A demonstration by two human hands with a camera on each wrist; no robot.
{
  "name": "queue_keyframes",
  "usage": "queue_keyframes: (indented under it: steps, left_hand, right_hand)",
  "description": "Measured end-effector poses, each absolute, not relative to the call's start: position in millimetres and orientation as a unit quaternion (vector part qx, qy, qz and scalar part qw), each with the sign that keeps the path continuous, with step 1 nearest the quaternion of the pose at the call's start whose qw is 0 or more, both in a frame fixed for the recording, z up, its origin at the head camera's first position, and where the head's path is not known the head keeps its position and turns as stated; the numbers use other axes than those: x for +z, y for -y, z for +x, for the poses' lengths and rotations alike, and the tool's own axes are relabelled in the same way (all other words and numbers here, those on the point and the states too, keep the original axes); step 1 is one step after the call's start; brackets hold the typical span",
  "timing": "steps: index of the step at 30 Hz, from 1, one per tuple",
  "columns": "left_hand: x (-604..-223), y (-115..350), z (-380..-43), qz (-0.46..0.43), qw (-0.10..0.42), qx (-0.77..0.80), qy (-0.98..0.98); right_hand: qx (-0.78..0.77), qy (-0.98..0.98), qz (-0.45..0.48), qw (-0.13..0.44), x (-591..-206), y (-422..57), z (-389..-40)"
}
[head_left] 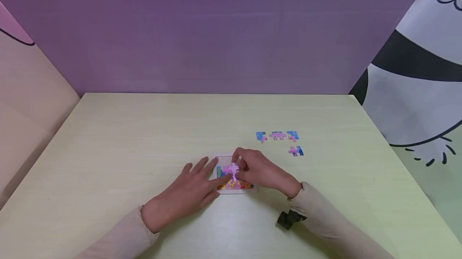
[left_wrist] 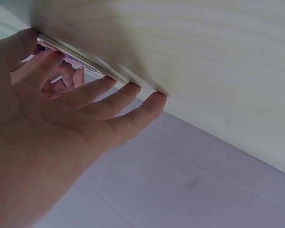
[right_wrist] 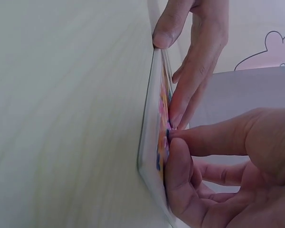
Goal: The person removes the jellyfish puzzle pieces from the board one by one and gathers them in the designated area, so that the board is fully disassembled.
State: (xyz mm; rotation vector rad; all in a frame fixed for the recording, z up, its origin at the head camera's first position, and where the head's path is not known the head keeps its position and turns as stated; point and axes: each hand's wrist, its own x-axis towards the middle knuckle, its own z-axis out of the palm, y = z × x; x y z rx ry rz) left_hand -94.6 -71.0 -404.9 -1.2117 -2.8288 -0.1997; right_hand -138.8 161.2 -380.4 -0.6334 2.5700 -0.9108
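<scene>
A small white puzzle tray (head_left: 224,160) lies on the table, its lower part filled with colourful joined pieces. My left hand (head_left: 189,189) is spread along its left side. The left index fingertip presses on the pieces, the thumb touches the near edge in the right wrist view, and the other fingertips rest at the left edge. Over the tray, my right hand (head_left: 260,170) pinches a pink jigsaw piece (head_left: 233,169) between thumb and index finger, low against the filled part. Fingers partly hide the piece, so how it sits cannot be told.
Loose jigsaw pieces lie right of and beyond the tray: a blue and pink one (head_left: 260,136), one with eyes (head_left: 277,136), another blue and pink one (head_left: 293,135), and a pink and blue one (head_left: 296,151) below. A purple wall (head_left: 216,34) borders the far table edge.
</scene>
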Motion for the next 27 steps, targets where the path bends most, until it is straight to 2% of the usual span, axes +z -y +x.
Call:
queue_keyframes:
  steps: [27]
  left_hand:
    - [-404.4, 70.4, -97.6, -0.379, 0.005, -0.054, 0.924]
  right_hand:
    - [-0.359, -0.886, -0.224, 0.192, -376.0, -165.8, -137.8]
